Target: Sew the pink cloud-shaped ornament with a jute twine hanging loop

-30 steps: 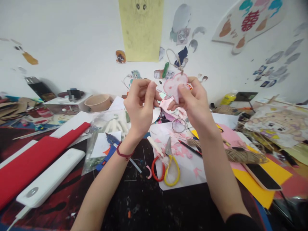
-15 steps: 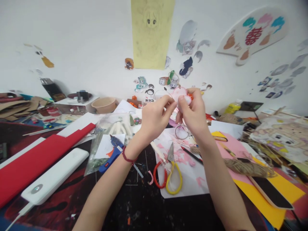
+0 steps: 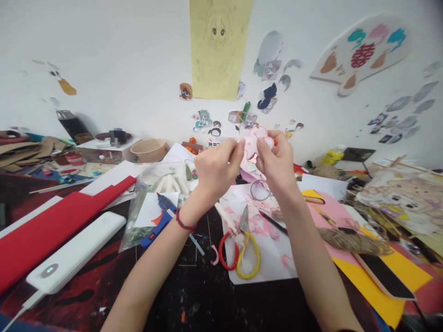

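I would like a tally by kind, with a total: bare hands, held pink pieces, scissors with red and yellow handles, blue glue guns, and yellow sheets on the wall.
Hands: 2 (left hand, right hand)
Held pink piece: 1
Scissors: 1
Blue glue gun: 1
Yellow sheet: 1
Total: 6

A craft workspace: scissors [image 3: 244, 222] and pink scraps [image 3: 265, 226] lie below the right hand [image 3: 278, 163], a glue gun [image 3: 166, 212] below the left hand [image 3: 215, 167], and drawings [image 3: 220, 55] hang beyond both.
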`<action>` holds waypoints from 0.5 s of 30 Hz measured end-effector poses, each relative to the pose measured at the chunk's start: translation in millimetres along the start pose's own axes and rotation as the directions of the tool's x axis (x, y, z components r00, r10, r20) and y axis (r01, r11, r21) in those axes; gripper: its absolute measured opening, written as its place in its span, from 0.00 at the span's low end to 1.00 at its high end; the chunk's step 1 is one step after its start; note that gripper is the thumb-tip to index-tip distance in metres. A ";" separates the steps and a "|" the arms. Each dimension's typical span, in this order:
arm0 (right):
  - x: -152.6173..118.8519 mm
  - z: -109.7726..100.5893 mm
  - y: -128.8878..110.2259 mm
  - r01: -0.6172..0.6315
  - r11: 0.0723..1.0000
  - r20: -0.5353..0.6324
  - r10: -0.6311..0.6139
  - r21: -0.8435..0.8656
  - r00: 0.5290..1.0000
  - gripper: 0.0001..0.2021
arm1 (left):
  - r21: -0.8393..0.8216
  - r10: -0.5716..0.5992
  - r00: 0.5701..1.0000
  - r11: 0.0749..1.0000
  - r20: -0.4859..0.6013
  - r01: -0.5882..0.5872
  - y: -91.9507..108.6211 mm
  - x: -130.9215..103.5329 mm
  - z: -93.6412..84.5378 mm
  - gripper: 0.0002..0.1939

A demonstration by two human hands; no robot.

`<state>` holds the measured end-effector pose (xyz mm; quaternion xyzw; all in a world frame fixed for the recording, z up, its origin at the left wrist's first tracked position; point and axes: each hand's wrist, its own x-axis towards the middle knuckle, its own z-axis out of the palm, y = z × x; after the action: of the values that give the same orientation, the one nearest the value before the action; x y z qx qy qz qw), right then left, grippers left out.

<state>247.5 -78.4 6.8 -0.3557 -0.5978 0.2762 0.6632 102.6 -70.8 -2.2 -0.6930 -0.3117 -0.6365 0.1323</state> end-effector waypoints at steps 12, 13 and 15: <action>-4.6 1.6 -15.2 -0.140 0.983 0.054 0.135 0.121 0.989 0.24 | -0.035 0.002 0.999 0.999 -0.048 -0.004 -6.6 9.0 -6.4 0.07; -4.8 2.0 -15.5 -0.145 0.982 0.060 0.138 0.123 0.989 0.24 | -0.035 -0.002 0.999 0.999 -0.042 0.001 -6.4 8.8 -6.3 0.07; -5.2 2.5 -16.7 -0.151 0.980 0.073 0.143 0.130 0.987 0.24 | -0.036 -0.016 0.999 0.999 -0.030 0.015 -6.6 8.7 -6.3 0.06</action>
<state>243.3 -92.1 17.2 -0.3442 -0.5705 0.3755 0.6442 93.6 -67.1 5.8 -0.6831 -0.3034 -0.6535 0.1198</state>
